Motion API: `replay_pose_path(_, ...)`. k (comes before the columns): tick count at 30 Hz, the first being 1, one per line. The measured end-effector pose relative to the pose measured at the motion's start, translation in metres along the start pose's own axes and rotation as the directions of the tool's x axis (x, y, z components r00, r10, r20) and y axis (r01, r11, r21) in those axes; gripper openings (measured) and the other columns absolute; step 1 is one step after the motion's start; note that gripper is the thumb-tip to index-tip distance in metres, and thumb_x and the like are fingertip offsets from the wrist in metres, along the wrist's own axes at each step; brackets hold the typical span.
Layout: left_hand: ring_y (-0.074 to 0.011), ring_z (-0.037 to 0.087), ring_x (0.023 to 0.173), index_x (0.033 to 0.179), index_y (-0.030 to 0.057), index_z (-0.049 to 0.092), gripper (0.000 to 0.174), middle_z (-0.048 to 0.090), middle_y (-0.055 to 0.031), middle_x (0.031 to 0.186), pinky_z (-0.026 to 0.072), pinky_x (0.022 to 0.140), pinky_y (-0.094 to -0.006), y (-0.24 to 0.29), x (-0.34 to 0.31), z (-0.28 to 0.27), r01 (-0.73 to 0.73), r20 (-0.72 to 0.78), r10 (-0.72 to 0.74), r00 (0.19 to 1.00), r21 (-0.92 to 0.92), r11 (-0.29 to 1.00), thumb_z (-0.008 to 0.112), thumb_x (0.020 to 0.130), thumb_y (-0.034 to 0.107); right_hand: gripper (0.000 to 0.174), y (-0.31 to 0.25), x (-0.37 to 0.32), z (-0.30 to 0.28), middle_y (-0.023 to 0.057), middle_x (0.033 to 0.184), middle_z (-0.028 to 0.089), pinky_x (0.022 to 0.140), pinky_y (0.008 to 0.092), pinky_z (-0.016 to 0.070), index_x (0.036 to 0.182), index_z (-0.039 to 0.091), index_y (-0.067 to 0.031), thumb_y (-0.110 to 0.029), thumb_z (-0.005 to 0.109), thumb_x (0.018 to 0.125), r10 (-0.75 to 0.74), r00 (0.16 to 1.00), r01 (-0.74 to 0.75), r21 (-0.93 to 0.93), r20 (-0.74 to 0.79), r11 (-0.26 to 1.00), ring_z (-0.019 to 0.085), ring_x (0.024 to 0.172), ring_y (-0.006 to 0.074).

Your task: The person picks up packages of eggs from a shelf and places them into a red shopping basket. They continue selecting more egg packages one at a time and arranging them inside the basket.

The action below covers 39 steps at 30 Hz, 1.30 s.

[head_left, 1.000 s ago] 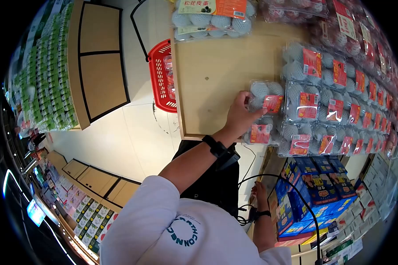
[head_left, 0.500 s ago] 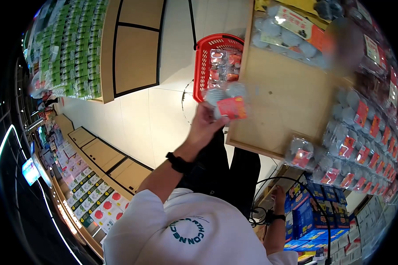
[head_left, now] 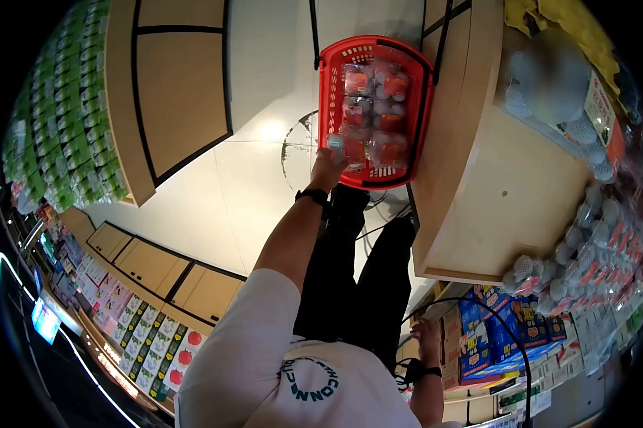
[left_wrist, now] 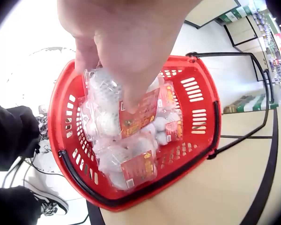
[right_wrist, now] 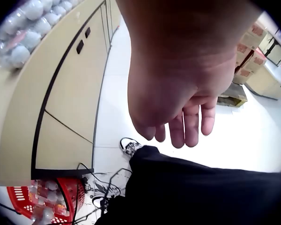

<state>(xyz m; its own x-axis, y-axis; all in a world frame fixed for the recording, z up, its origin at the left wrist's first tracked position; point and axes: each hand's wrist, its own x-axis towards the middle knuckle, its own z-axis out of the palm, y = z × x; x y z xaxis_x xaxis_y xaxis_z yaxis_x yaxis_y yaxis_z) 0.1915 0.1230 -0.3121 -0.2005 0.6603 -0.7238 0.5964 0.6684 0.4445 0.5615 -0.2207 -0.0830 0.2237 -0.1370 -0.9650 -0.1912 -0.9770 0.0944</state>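
My left hand (head_left: 328,170) reaches down to the near left part of a red shopping basket (head_left: 425,107) on the floor. In the left wrist view it grips a clear plastic egg pack (left_wrist: 107,123) with pale eggs and a red label, the thumb lying over the label. This pack is inside the rim, overlapping other egg packs (left_wrist: 131,164) in the basket. The hand hides the pack's upper part. My right hand (right_wrist: 182,89) hangs at my side with loosely bent fingers and holds nothing.
A wooden display stand (head_left: 471,207) is just right of the basket, with stacked egg packs (head_left: 585,250) at its right. The basket's black handle (left_wrist: 260,61) is folded outward. Blue boxes (head_left: 492,335) and a black cable (head_left: 503,324) are near my right arm. Green-packed goods (head_left: 58,107) fill the left shelf.
My left hand has lifted an egg pack from the stand and carried it left and down into the basket. The head view has swung toward the basket. The right hand still hangs.
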Motion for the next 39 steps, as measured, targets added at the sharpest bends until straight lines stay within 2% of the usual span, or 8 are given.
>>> replay_pose_path(12,-0.0379,0.055,0.101,0.128,-0.0013,0.025,0.071,0.057,-0.024,0.106,0.0449,0.085,-0.0409,-0.062,0.06,0.055,-0.207,0.068,0.223,0.972,-0.191,0.96,0.066,0.078,0.028,0.021,-0.041,-0.024,0.02,0.0014,0.073,0.055,0.059,0.0229,0.0433,0.102,0.055,-0.0091,-0.023,0.047,0.088,-0.111,0.984,0.124,0.088,-0.141,0.988,0.055,0.066,0.0111)
replay_pose_path(17,-0.0398,0.058,0.094,0.128,0.0007,0.029,0.062,0.06,-0.0263,0.098,0.0465,0.08,-0.0459,-0.015,0.038,0.04,0.01,0.064,-0.017,0.998,0.116,0.993,0.059,0.081,0.028,0.02,-0.058,-0.036,0.028,0.0015,0.075,0.057,0.059,0.0237,0.044,0.1,0.056,-0.0074,-0.019,0.048,0.086,-0.173,0.959,0.201,0.11,-0.223,0.973,0.055,0.066,0.0107)
replay_pose_path(19,-0.0392,0.057,0.095,0.122,0.0009,0.036,0.054,0.058,-0.0258,0.101,0.0463,0.08,-0.0471,-0.001,0.033,0.039,0.177,-0.004,-0.183,0.983,0.274,0.945,0.055,0.082,0.03,0.019,-0.065,-0.043,0.023,0.0019,0.074,0.057,0.058,0.0224,0.0433,0.097,0.056,-0.0052,-0.019,0.049,0.087,-0.266,0.907,0.298,0.048,-0.327,0.953,0.055,0.065,0.0107)
replay_pose_path(25,-0.0393,0.057,0.097,0.124,0.001,0.038,0.059,0.056,-0.0261,0.107,0.0474,0.081,-0.046,-0.009,0.037,0.035,0.125,-0.071,-0.11,0.991,0.282,0.951,0.06,0.079,0.032,0.021,-0.127,-0.081,0.006,0.0038,0.071,0.056,0.052,0.0235,0.0434,0.089,0.054,-0.005,-0.026,0.05,0.089,-0.413,0.635,0.682,0.223,-0.652,0.696,0.052,0.056,0.0113)
replay_pose_path(28,-0.039,0.058,0.094,0.118,0.0001,0.044,0.05,0.059,-0.024,0.102,0.0483,0.079,-0.0445,-0.033,0.055,0.03,-0.131,0.002,0.134,0.991,0.216,0.968,0.061,0.078,0.026,0.023,-0.173,-0.095,-0.002,0.0072,0.086,0.06,0.056,0.0269,0.047,0.099,0.051,-0.0072,-0.028,0.051,0.089,-0.358,0.656,0.707,0.375,-0.665,0.6,0.056,0.058,0.0147)
replay_pose_path(32,-0.0212,0.062,0.081,0.113,0.0031,0.049,0.037,0.063,-0.012,0.095,0.0495,0.071,-0.0313,0.034,0.009,-0.012,0.004,0.07,0.013,0.997,-0.245,0.969,0.058,0.081,0.02,0.03,-0.203,-0.096,-0.014,0.011,0.103,0.06,0.059,0.0322,0.0503,0.107,0.047,-0.0107,-0.035,0.049,0.09,-0.342,0.807,0.59,0.669,-0.48,0.452,0.059,0.062,0.019)
replay_pose_path(38,-0.0101,0.054,0.089,0.108,0.005,0.05,0.022,0.057,-0.003,0.096,0.0443,0.075,-0.0236,0.131,-0.099,-0.035,-0.303,0.043,0.485,0.873,-0.731,0.611,0.051,0.09,0.017,0.022,-0.216,-0.073,-0.045,0.0084,0.093,0.06,0.056,0.0325,0.0483,0.1,0.048,-0.018,-0.038,0.048,0.09,-0.317,0.91,0.377,0.851,-0.266,0.366,0.054,0.056,0.0186)
replay_pose_path(39,-0.0113,0.054,0.083,0.105,0.0051,0.052,0.017,0.056,-0.0031,0.092,0.0446,0.076,-0.0254,0.162,-0.12,-0.036,-0.304,0.128,0.451,0.883,-0.577,0.758,0.052,0.09,0.013,0.023,-0.216,-0.062,-0.053,0.0047,0.083,0.057,0.054,0.0315,0.0469,0.101,0.048,-0.0185,-0.037,0.05,0.089,-0.311,0.907,0.389,0.844,-0.282,0.368,0.051,0.055,0.0155)
